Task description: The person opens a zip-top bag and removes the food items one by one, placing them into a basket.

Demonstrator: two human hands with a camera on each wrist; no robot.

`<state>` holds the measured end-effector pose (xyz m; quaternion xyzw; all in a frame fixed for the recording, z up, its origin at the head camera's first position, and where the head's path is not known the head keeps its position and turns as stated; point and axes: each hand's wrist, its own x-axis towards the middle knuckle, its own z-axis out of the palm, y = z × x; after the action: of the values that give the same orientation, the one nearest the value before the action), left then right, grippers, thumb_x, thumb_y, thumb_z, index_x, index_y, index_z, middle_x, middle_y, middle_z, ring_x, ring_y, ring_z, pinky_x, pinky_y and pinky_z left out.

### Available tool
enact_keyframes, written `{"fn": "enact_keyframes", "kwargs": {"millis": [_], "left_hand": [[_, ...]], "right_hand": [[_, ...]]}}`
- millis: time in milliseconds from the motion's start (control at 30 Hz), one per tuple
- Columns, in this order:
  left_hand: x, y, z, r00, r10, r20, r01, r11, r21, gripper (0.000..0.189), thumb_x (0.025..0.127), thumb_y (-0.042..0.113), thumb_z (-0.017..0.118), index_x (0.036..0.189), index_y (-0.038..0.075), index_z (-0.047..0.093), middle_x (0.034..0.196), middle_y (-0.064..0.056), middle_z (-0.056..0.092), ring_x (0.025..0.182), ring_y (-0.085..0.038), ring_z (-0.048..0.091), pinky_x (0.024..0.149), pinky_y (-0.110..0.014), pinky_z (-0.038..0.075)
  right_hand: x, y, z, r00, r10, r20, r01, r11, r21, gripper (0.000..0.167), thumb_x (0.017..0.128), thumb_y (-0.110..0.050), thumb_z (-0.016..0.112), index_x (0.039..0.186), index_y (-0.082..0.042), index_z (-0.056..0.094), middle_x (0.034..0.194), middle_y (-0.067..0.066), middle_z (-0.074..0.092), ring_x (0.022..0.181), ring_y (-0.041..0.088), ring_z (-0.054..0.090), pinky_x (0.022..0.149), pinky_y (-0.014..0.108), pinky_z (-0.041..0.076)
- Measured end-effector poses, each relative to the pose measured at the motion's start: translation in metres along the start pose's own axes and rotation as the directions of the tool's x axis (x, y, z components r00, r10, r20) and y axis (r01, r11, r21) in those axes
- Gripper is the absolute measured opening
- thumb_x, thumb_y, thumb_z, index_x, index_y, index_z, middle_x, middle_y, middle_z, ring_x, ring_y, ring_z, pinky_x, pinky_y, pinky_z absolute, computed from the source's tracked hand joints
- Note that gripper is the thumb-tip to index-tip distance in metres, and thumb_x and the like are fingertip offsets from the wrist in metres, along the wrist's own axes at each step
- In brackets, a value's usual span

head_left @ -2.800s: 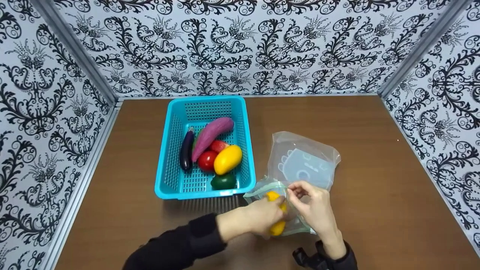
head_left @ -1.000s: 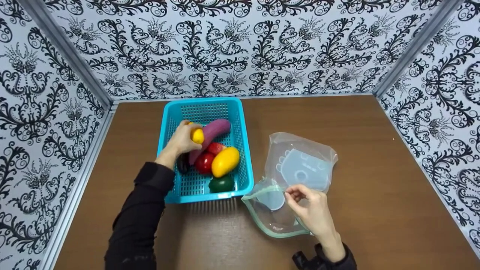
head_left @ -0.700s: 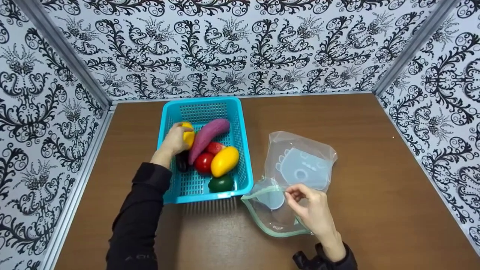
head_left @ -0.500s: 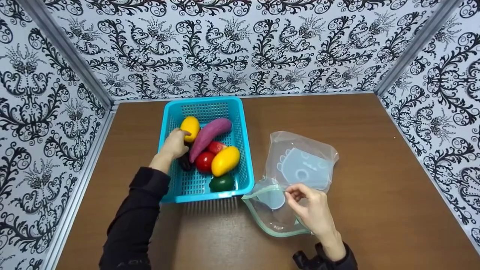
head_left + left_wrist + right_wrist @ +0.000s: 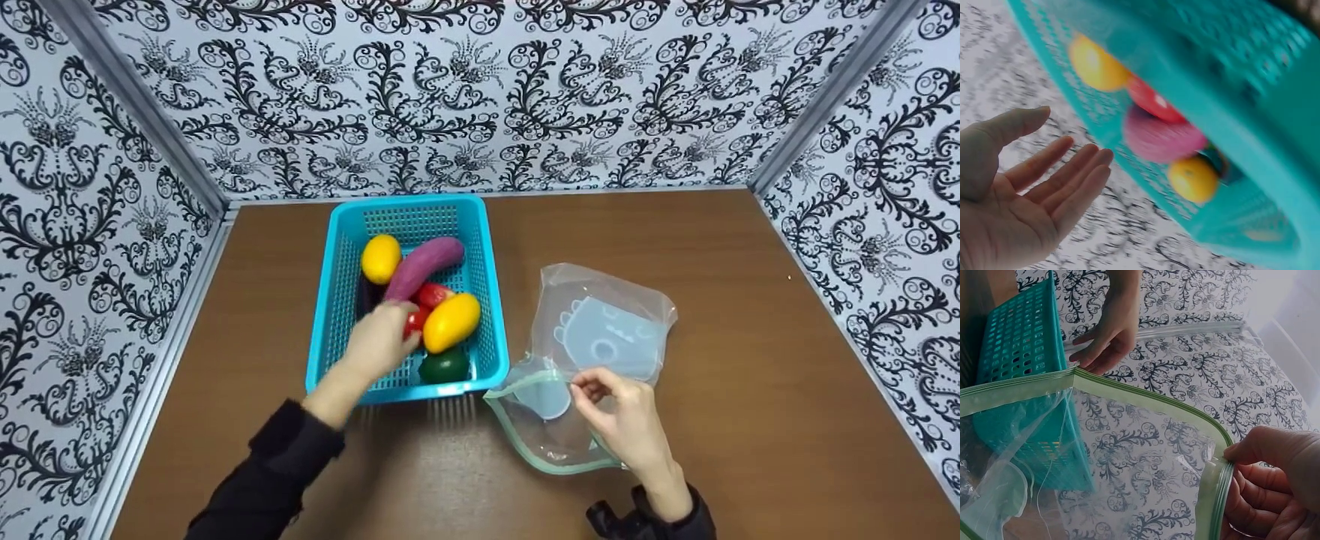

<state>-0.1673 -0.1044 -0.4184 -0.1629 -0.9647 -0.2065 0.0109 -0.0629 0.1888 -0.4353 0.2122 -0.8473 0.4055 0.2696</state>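
My left hand (image 5: 381,339), holding nothing, hovers over the blue basket (image 5: 495,315); in the left wrist view its fingers (image 5: 1072,174) are extended, apart from the produce. Below and beside it lie a red tomato-like piece (image 5: 414,321), a yellow mango (image 5: 451,322) and a long purple-pink sweet potato (image 5: 426,264). A second yellow mango (image 5: 381,259) sits at the basket's back left. My right hand (image 5: 626,420) pinches the green-edged mouth of a clear zip bag (image 5: 555,450). The right wrist view shows thumb and fingers on the bag's rim (image 5: 1221,478), its mouth spread wide.
A dark eggplant (image 5: 367,295), partly hidden by the left hand, and a green pepper-like vegetable (image 5: 444,367) are also in the basket. The bag's body bears a pale blue cartoon print (image 5: 615,337). Patterned walls (image 5: 480,97) enclose the brown table (image 5: 750,360).
My left hand took a yellow mango out of the bag, set it at the basket's back left, let go, and came toward the basket's front. The right hand keeps its pinch on the bag.
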Motion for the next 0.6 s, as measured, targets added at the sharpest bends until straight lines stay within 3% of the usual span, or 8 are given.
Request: {"fn": "enact_keyframes", "kwargs": {"millis": [300,600], "left_hand": [[-0.045,0.027,0.012,0.993,0.102,-0.055,-0.102,0.995,-0.003,0.036,0.076,0.020,0.069,0.104,-0.002,0.060,0.097,-0.014,0.059,0.080,-0.025,0.059,0.067,-0.036,0.050],[-0.067,0.028,0.034,0.985,0.120,-0.126,-0.121,0.993,0.001,0.043,0.075,0.028,0.070,0.105,-0.001,0.059,0.097,-0.014,0.059,0.082,-0.026,0.059,0.069,-0.037,0.050]], "right_hand": [[-0.001,0.001,0.001,1.000,-0.010,0.000,0.010,1.000,0.015,0.018,0.067,0.009,0.066,0.075,-0.007,0.062,0.065,-0.006,0.059,0.055,0.005,0.053,0.051,0.017,0.044],[-0.008,0.004,0.006,0.998,-0.039,0.042,0.037,0.998,0.058,0.024,0.065,0.011,0.066,0.076,-0.010,0.062,0.067,-0.005,0.060,0.055,0.006,0.053,0.050,0.015,0.043]]}}
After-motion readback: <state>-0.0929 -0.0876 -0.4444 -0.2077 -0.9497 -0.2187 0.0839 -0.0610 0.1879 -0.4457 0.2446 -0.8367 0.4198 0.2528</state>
